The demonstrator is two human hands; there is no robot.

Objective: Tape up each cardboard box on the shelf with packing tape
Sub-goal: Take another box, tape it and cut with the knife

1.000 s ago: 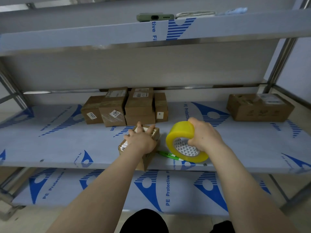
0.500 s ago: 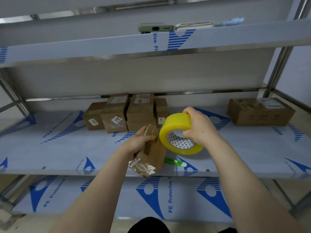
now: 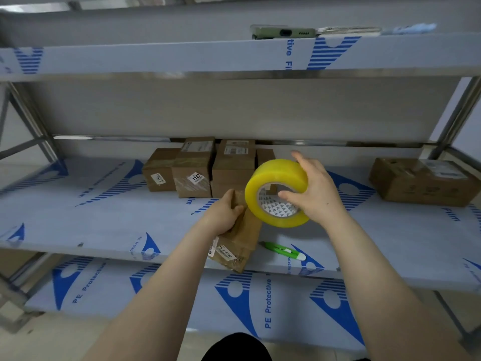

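Left hand point(image 3: 226, 214) grips tilted box point(image 3: 240, 238) at shelf point(image 3: 104, 225) front edge; right hand point(image 3: 316, 194) holds tape point(image 3: 277, 191) touching its upper right.

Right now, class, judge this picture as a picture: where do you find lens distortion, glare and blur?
Head view: the wide lens bows the upper shelf edge and splays the uprights; head view again: glare streaks the steel rail at back left; same head view: the phone up top looks soft, while the 1107 label reads sharply.
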